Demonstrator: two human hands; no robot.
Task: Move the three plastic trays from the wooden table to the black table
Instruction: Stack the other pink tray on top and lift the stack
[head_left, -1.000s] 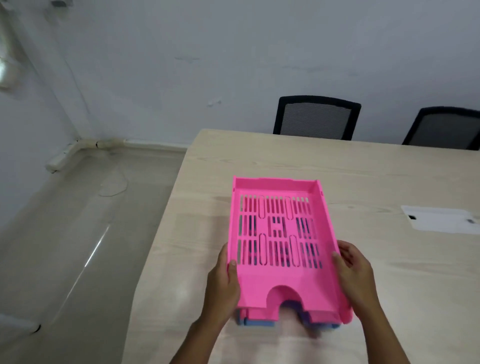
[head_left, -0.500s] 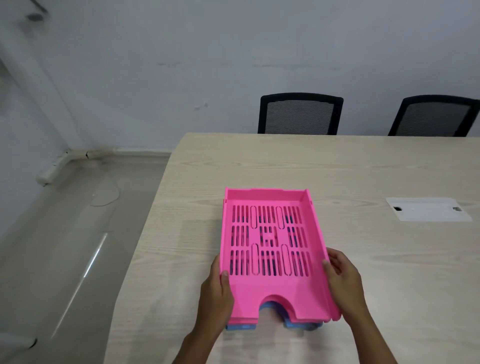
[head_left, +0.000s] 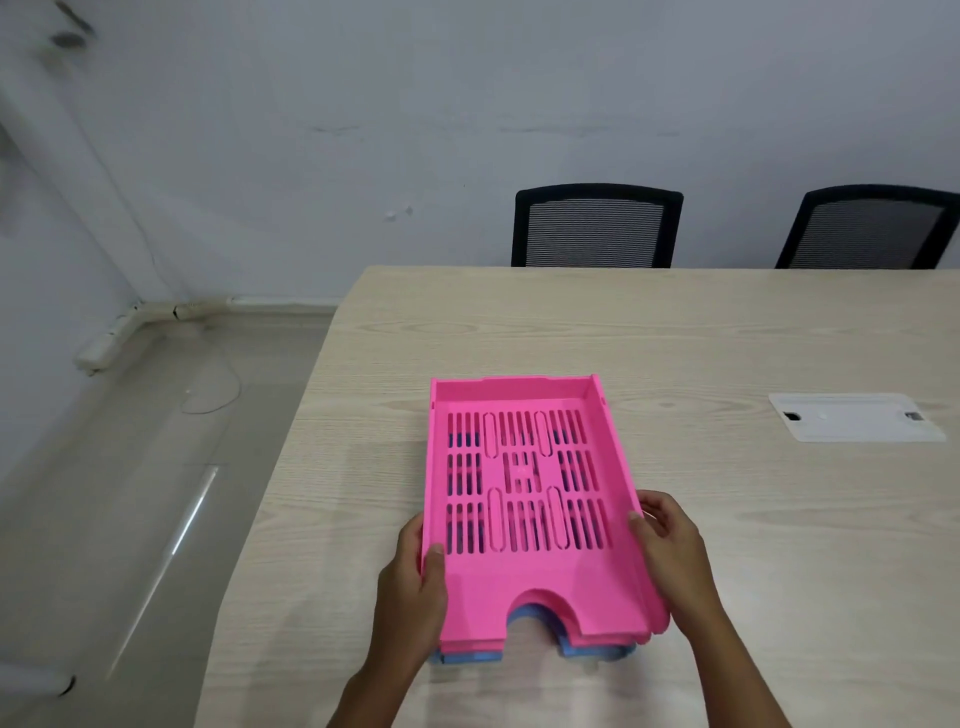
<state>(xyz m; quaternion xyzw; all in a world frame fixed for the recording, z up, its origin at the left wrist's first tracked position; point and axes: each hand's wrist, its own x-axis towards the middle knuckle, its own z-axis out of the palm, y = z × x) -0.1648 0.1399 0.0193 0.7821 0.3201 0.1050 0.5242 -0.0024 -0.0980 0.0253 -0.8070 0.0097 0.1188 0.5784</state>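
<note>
We have both hands on the nested stack of trays, which sits on the wooden tabletop (head_left: 727, 338) near its left edge, directly ahead of us. Our left hand (head_left: 415, 587) grips the left wall of the pink tray (head_left: 524, 499) with the thumb hooked over the rim; our right hand (head_left: 670, 551) does the same on the right wall, its fingers (head_left: 655, 512) curled around the outer side. Both sets of fingers are closed on the tray. The stack's long axis runs straight away from us, the notched open front pointing at us and the closed back wall toward the chairs (head_left: 597, 226). A blue tray (head_left: 470, 656) peeks out beneath, and a second pink edge seems to lie between. Neither hand is nearer; they sit level, toward the near end. No black table is in view, so we judge the carry calls for a lift and a turn.
</note>
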